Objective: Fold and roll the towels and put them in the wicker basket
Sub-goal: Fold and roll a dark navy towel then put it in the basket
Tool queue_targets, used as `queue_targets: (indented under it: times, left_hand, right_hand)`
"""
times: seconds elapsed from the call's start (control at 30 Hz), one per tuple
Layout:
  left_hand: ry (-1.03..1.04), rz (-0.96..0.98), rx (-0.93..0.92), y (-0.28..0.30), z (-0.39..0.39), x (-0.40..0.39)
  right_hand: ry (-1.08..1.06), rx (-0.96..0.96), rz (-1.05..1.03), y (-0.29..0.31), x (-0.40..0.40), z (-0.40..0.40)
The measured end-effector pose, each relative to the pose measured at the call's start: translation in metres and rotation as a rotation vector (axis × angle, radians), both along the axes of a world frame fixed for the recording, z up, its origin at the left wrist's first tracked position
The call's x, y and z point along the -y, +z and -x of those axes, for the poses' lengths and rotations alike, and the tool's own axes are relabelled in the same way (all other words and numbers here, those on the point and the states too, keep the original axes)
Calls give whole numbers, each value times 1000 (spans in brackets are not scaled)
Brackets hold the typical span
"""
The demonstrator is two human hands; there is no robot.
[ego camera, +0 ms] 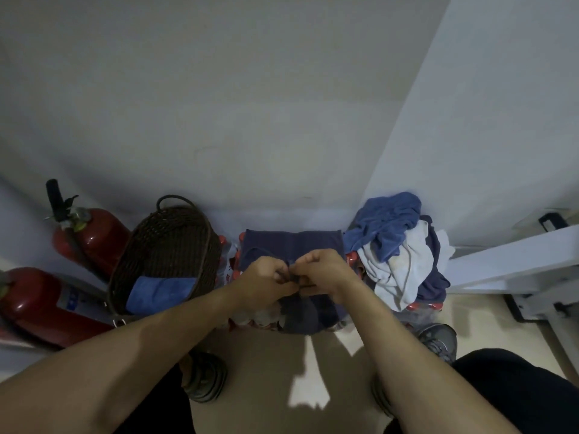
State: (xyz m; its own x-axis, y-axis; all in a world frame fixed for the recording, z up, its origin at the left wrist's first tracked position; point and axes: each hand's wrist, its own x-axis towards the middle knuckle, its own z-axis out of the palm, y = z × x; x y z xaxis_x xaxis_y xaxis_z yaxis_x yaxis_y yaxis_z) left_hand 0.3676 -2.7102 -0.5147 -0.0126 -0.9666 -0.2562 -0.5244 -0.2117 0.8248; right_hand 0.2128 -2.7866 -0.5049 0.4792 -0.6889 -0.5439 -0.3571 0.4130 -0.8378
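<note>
Fingers of both hands curled and pinching the near edge of a dark navy towel, knuckles almost touching at the middle. Left hand and right hand held side by side above the cloth, forearms reaching in from the bottom of the view. Towel spread flat over packs of red-capped bottles standing against the wall, its near part hanging down the front toward the floor. Just left of it, a dark wicker basket with a loop handle, tilted toward the camera, holding one folded blue towel at its near end. To the right, a loose heap of towels, blue on top, white and navy beneath, resting on more bottles. Far left, two red fire extinguishers, one upright, one leaning. Grey shoes on the beige floor below the arms.
</note>
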Motion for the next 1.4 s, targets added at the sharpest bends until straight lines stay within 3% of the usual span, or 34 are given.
queue_targets:
  times: [0.07,0.23,0.3,0.5,0.67,0.7,0.77,0.87,0.97,1.17,1.4]
  left_hand:
    - [45,-6,-53,10,-2,7]
    - [279,-29,-387,23,-1,6]
    - [348,63,-385,27,2,7]
    - [408,160,-463,42,13,16]
    - [245,-119,-725,63,0,20]
    - [212,-129,-696,66,-3,20]
    - [104,-41,-440,69,-10,19]
    - [-73,174,-122,72,-20,19]
    - [-108,413,150,75,-25,21]
    - [-129,631,174,84,-27,26]
    - [-146,450,-26,90,-29,24]
  right_hand:
    - [106,-115,150,19,11,-11]
    - [255,-107,334,40,22,14]
    - [324,-107,420,35,13,26]
    - [199,223,220,46,27,29]
    - [187,179,228,53,30,31]
    - [168,169,245,51,29,30]
    - [105,165,274,46,26,25]
    - [44,150,256,40,19,16]
    - [78,159,228,40,15,11]
    - [83,270,125,42,7,7]
    - [77,457,-59,48,-4,5]
